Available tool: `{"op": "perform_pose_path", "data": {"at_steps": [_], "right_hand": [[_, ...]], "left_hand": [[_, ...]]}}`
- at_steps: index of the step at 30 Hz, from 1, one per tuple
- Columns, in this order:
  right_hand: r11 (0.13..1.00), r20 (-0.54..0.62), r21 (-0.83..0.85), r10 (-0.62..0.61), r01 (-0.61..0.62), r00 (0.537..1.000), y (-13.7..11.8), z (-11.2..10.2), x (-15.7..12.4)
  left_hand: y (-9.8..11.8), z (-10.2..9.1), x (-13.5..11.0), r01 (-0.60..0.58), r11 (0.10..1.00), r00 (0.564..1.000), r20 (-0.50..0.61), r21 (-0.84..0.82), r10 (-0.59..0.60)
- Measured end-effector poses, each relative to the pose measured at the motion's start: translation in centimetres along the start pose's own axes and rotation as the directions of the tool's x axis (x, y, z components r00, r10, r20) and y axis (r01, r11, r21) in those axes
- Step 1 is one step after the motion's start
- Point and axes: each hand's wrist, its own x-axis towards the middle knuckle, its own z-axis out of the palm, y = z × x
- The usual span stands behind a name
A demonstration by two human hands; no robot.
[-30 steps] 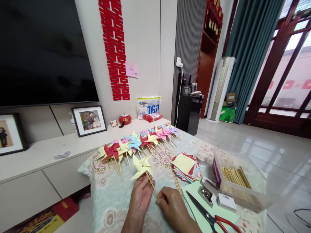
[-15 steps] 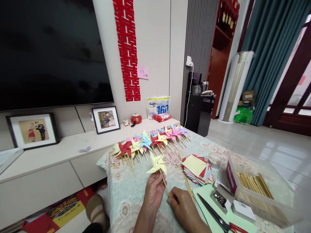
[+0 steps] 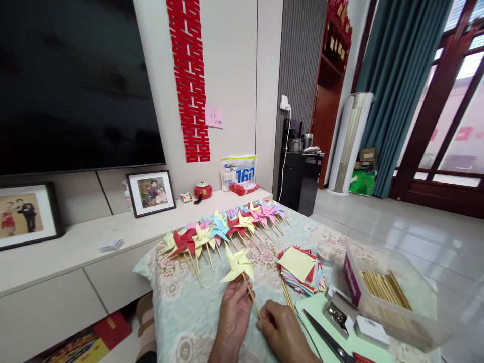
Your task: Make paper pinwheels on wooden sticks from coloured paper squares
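A pale yellow paper pinwheel (image 3: 238,264) on a thin wooden stick is held over the cloth-covered table. My left hand (image 3: 234,311) is closed round the stick just below the paper blades. At the stick's lower end, the thumb and curled fingers of my right hand (image 3: 282,327) pinch it. Beyond my hands, several finished pinwheels (image 3: 220,231) in red, yellow, blue, pink and purple lie in a row. To the right sit a stack of coloured paper squares (image 3: 298,264) and a few loose sticks (image 3: 288,295).
Scissors (image 3: 328,337) lie on green paper sheets (image 3: 308,306) beside a small box of metal fasteners (image 3: 339,315) and a white box (image 3: 372,331). A clear plastic bin (image 3: 410,325) holds wooden sticks (image 3: 385,288). Picture frames (image 3: 151,193) stand on the low cabinet (image 3: 81,242).
The camera view has shifted slightly to the right. Both hands keep their hold on the pinwheel's stick, and the pinwheel is nearly in the same pose.
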Motion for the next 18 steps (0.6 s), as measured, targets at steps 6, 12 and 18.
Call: {"op": "perform_pose_path", "data": {"at_steps": [6,12,18], "right_hand": [[0.989,-0.121,0.146,0.012,0.006,0.993,-0.8,-1.1,0.8],[0.999,-0.207,0.033,-0.026,0.033,0.978,-3.4,-7.0,5.8],[0.974,-0.244,-0.094,0.178,-0.206,0.953,0.0,-13.4,15.0]], "left_hand": [[0.4,-0.5,-0.8,0.051,0.998,0.995,-0.088,0.033,-0.048],[0.5,-0.1,-1.4,0.071,0.994,0.993,-0.101,0.085,-0.063],[-0.3,0.0,-0.6,0.083,0.981,0.992,-0.111,0.178,-0.064]]}}
